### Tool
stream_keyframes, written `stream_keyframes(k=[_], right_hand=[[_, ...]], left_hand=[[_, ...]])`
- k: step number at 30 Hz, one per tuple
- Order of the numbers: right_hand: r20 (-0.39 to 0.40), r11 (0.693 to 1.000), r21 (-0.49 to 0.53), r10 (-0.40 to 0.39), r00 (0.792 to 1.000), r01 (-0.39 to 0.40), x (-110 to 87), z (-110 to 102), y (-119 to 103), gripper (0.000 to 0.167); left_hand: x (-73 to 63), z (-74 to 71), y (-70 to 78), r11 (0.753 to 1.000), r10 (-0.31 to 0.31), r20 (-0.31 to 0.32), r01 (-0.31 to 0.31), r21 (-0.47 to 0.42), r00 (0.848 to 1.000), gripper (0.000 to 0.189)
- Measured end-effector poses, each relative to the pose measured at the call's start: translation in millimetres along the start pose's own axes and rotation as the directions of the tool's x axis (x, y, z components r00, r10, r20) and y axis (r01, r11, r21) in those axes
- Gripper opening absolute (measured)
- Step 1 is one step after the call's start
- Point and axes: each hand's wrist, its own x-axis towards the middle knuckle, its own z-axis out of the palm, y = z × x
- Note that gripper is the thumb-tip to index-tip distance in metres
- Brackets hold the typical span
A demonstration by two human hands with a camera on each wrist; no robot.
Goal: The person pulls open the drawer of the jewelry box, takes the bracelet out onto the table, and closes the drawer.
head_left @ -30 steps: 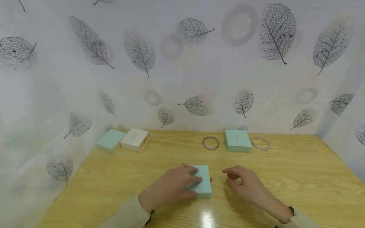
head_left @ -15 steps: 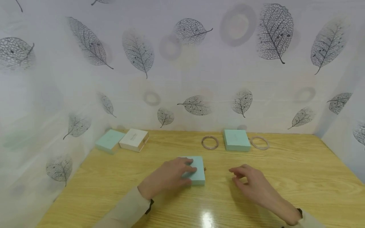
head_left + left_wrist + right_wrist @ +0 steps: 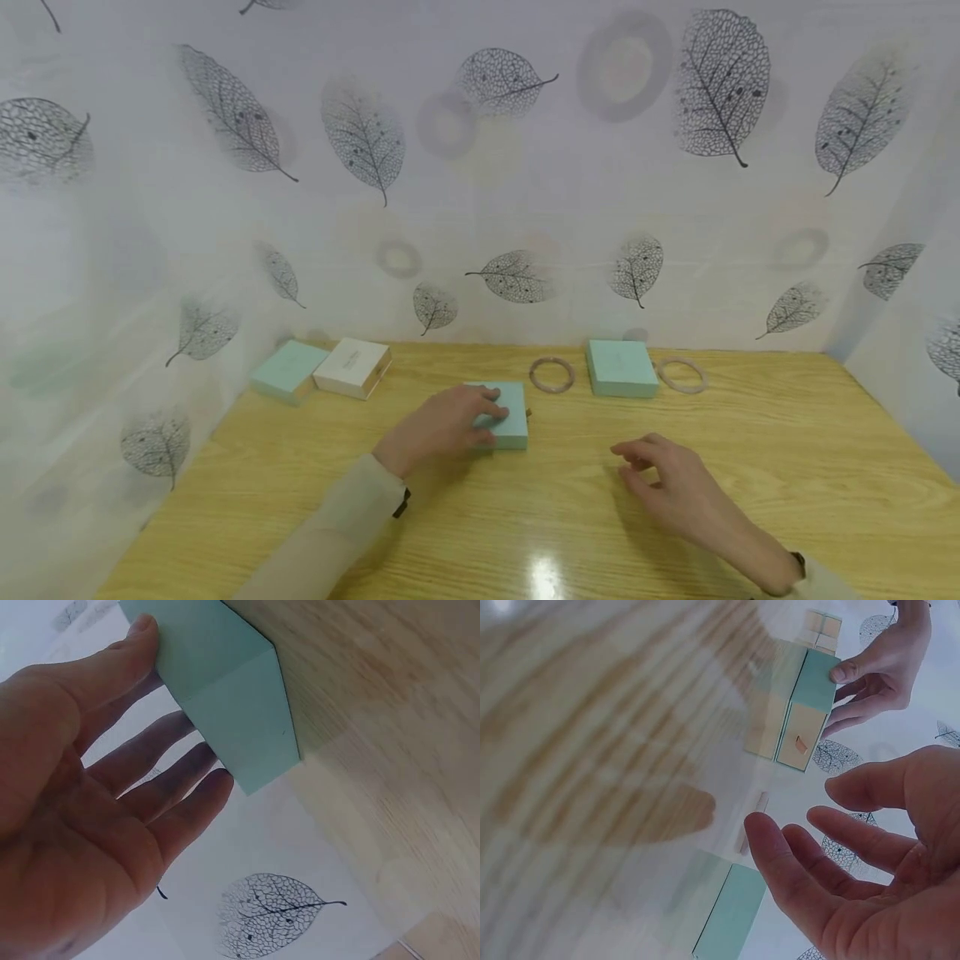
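Observation:
The left hand [image 3: 442, 423] lies over a mint-green gift box [image 3: 512, 419] on the table. Its fairly straight fingers touch the top, and the thumb [image 3: 139, 645] rests against the near side. Part of the box is hidden under the hand. A small brown pull tab [image 3: 802, 744] sticks out of the tan drawer front on its right side. The right hand [image 3: 675, 487] hovers to the right of the box, fingers loosely bent and holding nothing. Beyond the box lies a brownish bangle [image 3: 533, 377], and a paler bangle [image 3: 705, 377] lies farther right.
Between the bangles stands another mint-green box [image 3: 621, 367]. At the back left, a mint-green box [image 3: 288, 371] sits beside a white box [image 3: 352, 367]. A leaf-patterned white cloth [image 3: 480, 208] rises behind the wood-grain table [image 3: 465, 533].
The left hand has slid the mint-green box away from the body and slightly left, toward the brownish bangle. The right hand has drifted a little to the right.

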Motion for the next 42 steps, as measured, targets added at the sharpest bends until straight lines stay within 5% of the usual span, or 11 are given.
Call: stream_keyframes(k=[27, 42], right_hand=[[0.016, 1.0, 0.001, -0.01, 1.0, 0.01, -0.3, 0.2, 4.6, 0.022], [-0.009, 1.0, -0.016, -0.025, 1.0, 0.025, -2.4, -0.9, 5.7, 0.022]], left_hand=[[60.1, -12.1, -44.7, 0.981, -0.134, 0.031, 0.137, -0.14, 0.991, 0.042], [68.4, -22.2, -49.5, 0.983, -0.118, 0.073, 0.127, -0.131, 0.99, 0.044]])
